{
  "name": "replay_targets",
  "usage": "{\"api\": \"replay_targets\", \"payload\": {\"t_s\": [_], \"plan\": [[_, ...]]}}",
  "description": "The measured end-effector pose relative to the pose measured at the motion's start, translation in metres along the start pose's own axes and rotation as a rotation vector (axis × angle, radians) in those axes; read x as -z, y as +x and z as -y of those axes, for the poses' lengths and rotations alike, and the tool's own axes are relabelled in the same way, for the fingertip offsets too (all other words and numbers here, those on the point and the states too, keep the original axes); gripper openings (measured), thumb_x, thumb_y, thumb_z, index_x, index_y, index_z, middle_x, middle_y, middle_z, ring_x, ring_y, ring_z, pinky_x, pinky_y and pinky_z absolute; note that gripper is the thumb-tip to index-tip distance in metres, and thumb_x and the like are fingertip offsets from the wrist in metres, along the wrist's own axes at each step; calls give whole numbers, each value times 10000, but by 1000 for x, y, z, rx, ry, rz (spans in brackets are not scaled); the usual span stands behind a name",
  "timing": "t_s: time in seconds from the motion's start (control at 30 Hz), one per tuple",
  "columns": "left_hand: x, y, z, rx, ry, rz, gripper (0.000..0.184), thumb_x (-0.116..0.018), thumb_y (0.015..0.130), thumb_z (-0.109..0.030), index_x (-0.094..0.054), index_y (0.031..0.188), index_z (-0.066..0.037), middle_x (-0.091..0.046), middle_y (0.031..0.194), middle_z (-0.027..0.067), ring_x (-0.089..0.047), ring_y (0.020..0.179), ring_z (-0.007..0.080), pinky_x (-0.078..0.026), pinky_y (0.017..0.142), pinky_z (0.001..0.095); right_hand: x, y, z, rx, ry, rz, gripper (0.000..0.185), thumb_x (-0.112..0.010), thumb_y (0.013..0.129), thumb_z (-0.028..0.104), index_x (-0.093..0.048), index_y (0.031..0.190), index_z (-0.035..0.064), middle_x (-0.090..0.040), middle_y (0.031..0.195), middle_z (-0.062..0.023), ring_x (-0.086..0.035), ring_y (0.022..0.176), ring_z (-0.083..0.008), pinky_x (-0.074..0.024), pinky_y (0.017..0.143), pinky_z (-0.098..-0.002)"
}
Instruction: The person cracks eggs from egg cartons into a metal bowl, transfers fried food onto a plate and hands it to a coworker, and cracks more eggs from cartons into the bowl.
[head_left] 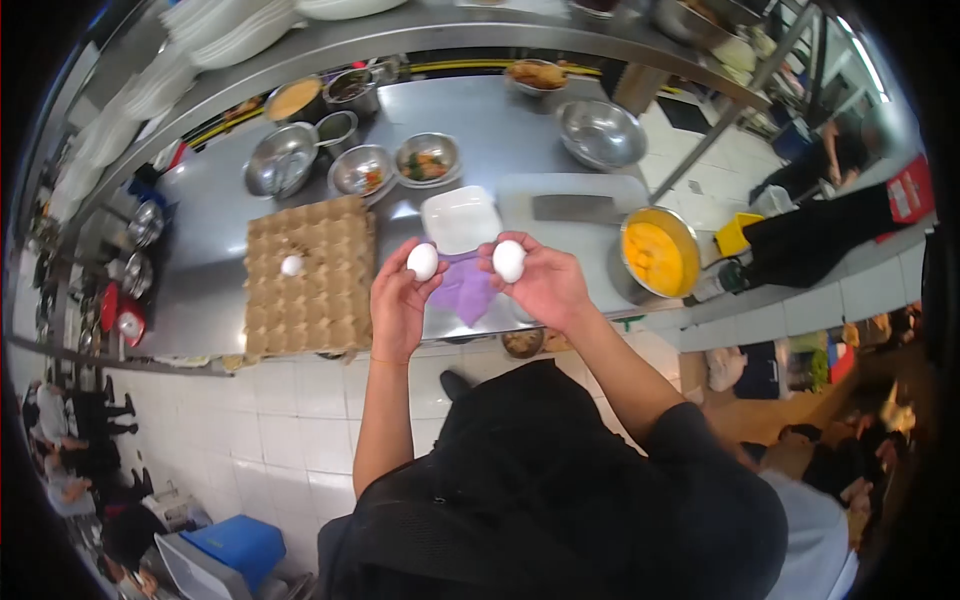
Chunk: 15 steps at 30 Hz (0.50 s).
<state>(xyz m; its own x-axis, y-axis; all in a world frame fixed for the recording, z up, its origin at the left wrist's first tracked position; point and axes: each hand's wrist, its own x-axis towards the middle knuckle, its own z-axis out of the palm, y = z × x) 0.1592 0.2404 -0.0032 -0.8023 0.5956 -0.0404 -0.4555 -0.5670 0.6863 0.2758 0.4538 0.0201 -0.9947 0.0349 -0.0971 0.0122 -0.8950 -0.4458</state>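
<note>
My left hand [400, 305] grips a white egg [422, 262] between thumb and fingers. Another white egg [508, 261] is held in my right hand [548, 283], level with the first and a short way apart from it. Under and between the hands lies a purple cloth [465, 290] at the counter's front edge, with a white square dish [461, 220] just behind it. To the left, a cardboard egg tray [310, 320] has one egg [291, 265] sitting in it. On the right stands a metal pot [688, 240] of yellow egg yolks [655, 252].
A cleaver-like blade [573, 208] lies on a white cutting board [530, 187]. Behind are metal bowls [428, 160] of chopped food, a large steel bowl [602, 135] and a bowl with a utensil [281, 161]. A shelf [430, 40] with stacked plates overhangs the steel counter. Other people are at both sides.
</note>
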Motion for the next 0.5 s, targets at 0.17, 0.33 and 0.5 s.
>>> {"api": "replay_targets", "payload": {"t_s": [0.17, 0.33, 0.5], "plan": [[-87, 18, 72, 186, 88, 196, 501, -546, 903, 25, -495, 1402, 26, -605, 1307, 177, -664, 1100, 280, -553, 957, 348, 17, -71, 67, 140, 141, 73, 490, -484, 935, 125, -462, 1410, 9, -567, 1288, -274, -590, 1166, -362, -532, 957, -408], [-180, 20, 144, 215, 335, 346, 548, -645, 880, 65, -500, 1406, 12, -623, 1248, 119, -655, 1092, 208, -540, 957, 342, 41, -143, 123, 298, 52, -81, 416, -457, 983, 158, -506, 1376, 30, -578, 1274, -263, -605, 1067, -319, -531, 893, -379], [-244, 29, 214, 287, 366, 392, 526, -615, 898, 44, -497, 1410, 18, -625, 1248, 137, -661, 1089, 220, -531, 958, 337, 86, -196, 179, 387, 185, 25, 366, -457, 1017, 217, -514, 1347, 68, -586, 1283, -222, -566, 913, -235, -479, 805, -343]]}}
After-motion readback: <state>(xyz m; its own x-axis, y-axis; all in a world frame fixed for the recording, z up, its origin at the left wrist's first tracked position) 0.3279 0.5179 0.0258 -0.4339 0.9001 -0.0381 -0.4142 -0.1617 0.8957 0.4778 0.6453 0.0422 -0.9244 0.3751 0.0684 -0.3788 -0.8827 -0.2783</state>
